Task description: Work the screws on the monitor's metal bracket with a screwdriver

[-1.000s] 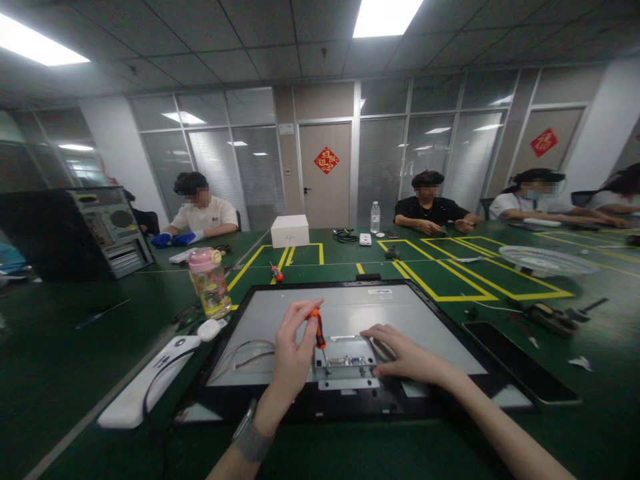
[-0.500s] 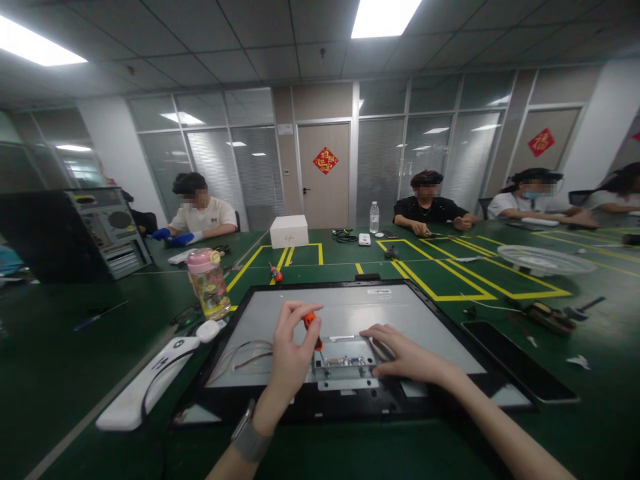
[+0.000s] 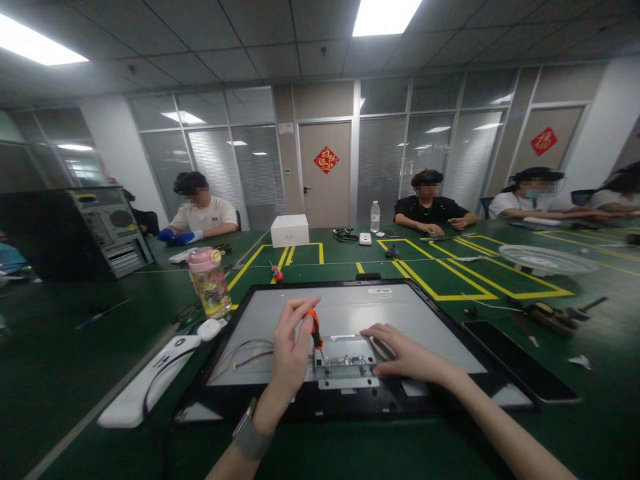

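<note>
A flat display panel (image 3: 420, 327) with a grey metal back and black frame lies before me. On its near middle sits a metal bracket (image 3: 345, 347) carrying a row of connector ports. My left hand (image 3: 293, 343) is closed on a screwdriver (image 3: 316, 330) with an orange and black handle, its shaft pointing down at the bracket's left end. The tip is too small to make out. My right hand (image 3: 405, 353) rests at the bracket's right end, thumb and fingers apart around its edge. Thin cables (image 3: 250, 353) lie on the panel's left part.
Left of the panel are a white power strip (image 3: 150, 380), a pink-lidded bottle (image 3: 207, 283) and a computer case (image 3: 75, 233). A dark glossy slab (image 3: 520, 360) lies to the right. Farther off are a red screwdriver (image 3: 276, 272), a white box (image 3: 290, 231) and seated people.
The screwdriver's handle has turned and tilted slightly in my left hand, whose fingers have shifted around it. My right hand stays at the bracket.
</note>
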Tool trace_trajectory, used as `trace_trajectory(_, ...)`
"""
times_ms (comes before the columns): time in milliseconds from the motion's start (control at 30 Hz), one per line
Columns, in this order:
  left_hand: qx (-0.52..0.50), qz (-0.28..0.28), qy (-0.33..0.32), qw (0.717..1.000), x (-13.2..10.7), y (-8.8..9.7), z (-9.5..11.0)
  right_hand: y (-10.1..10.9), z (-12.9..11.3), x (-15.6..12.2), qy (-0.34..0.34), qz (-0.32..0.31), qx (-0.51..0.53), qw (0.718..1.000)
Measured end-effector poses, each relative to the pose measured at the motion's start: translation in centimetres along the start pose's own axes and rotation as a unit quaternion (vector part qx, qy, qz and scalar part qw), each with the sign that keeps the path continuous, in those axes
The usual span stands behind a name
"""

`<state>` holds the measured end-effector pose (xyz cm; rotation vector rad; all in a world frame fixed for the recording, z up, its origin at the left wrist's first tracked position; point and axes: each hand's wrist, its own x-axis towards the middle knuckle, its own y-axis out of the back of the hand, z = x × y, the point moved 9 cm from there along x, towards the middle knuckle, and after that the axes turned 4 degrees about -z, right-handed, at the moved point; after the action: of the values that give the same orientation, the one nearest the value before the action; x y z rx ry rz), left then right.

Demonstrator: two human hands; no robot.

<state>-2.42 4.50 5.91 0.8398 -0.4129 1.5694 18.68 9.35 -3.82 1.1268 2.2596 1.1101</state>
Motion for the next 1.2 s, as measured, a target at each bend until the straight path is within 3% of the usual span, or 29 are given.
trace_trajectory(200, 0.024, 0.027, 0.002, 0.999, 0.06, 0.45, 0.03, 0.09, -0.07, -0.14, -0.006, -0.002, 0.003, 1.000)
trace_trajectory(400, 0.014, 0.001, -0.001, 1.000, 0.12, -0.03, 0.14, 0.05, -0.31, -0.18, -0.004, -0.004, 0.004, 1.000)
trace_trajectory(867, 0.055, 0.037, -0.011, 0.998, -0.07, 0.44, 0.53, 0.06, -0.33, -0.15, -0.010, -0.007, 0.002, 1.000)
trace_trajectory(1067, 0.035, 0.007, -0.010, 0.999, -0.04, -0.03, 0.43, 0.08, -0.23, -0.17, -0.011, -0.004, 0.002, 1.000)
trace_trajectory(1200, 0.043, 0.021, -0.015, 0.999, -0.07, 0.23, 0.53, 0.01, -0.11, -0.21, -0.010, -0.005, 0.002, 1.000)
